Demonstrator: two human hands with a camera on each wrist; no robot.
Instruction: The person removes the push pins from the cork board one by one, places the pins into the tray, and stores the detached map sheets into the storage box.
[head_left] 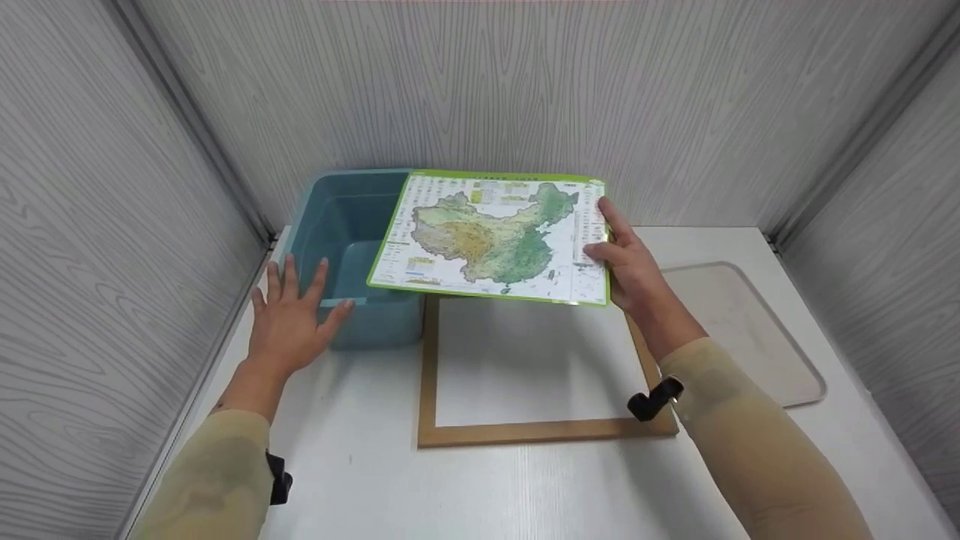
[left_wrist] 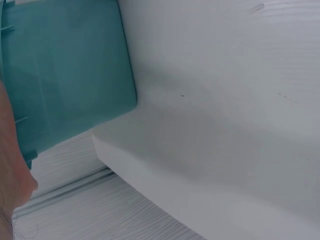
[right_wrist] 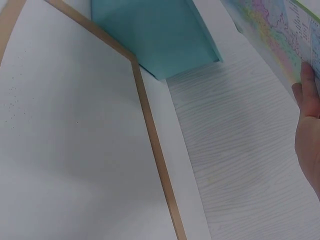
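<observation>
A green-edged map sheet (head_left: 491, 238) is held above the table, tilted, its left part over a teal plastic bin (head_left: 346, 225). My right hand (head_left: 626, 259) pinches the sheet's right edge, thumb on top; the right wrist view shows the fingers (right_wrist: 306, 100) against the map sheet (right_wrist: 280, 40). My left hand (head_left: 291, 319) lies with straight, spread fingers on the bin's near left rim. The left wrist view shows the bin's wall (left_wrist: 65, 70) beside the palm. Below the sheet a wooden frame (head_left: 427, 375) with a white inside lies flat on the table.
A beige tray (head_left: 742, 330) lies at the right on the white table (head_left: 360, 480). Grey wood-grain walls close in the back and both sides. The bin stands in the back left corner, touching the frame's far left corner.
</observation>
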